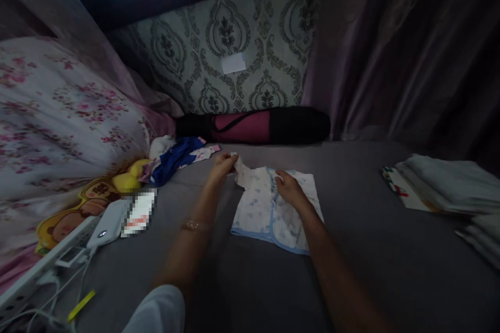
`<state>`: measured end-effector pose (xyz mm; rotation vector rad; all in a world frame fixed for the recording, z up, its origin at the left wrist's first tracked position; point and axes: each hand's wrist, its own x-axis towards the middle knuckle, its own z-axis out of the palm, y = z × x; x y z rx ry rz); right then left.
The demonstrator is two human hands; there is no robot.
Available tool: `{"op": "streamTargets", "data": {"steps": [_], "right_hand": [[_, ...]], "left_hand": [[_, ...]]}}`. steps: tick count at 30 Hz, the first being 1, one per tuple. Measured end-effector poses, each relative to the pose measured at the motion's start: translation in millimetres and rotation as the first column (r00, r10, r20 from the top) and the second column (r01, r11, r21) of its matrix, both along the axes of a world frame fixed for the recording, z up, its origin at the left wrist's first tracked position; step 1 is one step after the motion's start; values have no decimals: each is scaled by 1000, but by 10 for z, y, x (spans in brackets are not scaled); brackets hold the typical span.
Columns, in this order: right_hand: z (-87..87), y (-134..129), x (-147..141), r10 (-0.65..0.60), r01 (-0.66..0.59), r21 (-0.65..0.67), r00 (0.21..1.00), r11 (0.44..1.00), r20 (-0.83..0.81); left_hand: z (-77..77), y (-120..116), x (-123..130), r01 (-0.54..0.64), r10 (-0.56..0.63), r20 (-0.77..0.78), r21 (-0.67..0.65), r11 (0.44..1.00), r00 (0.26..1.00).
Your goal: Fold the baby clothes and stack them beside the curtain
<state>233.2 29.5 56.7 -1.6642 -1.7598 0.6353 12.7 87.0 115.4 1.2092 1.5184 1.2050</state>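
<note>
A small white baby shirt (253,208) with a pale print and light blue trim lies front up on the grey bed sheet (367,265). My left hand (225,164) pinches the end of one sleeve and lifts it off the sheet, up and to the left of the shirt's body. At the neckline, beside the blue front edge, my right hand (289,187) has its fingers bent onto the cloth and appears to grip it. The fingertips there are partly hidden. The shirt's right sleeve lies partly behind my right hand and forearm.
Crumpled blue and white clothes (175,158) and a yellow plush toy (128,177) lie at left. Nearer are a power bank (107,223), cables and a white rail. A black and pink long bag (250,126) lines the wall. Folded grey cloths (449,182) are stacked at right.
</note>
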Motion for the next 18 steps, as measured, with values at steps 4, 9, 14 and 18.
{"op": "streamTargets", "data": {"steps": [4,9,14,18], "right_hand": [[20,72,59,-158,114,-129,899,985,-408],[45,58,107,-352,62,-395,591,917,-725],[44,55,139,-395,41,-444,534,895,-748],[-68,93,112,-331,122,-342,670,932,-664]], "left_hand": [[-26,-35,478,147,-149,76,37,988,986],[-191,-92,769,447,-457,282,101,889,844],[-430,-1,498,261,-282,163,137,956,946],[-716,75,290,207,-187,-132,157,966,973]]}}
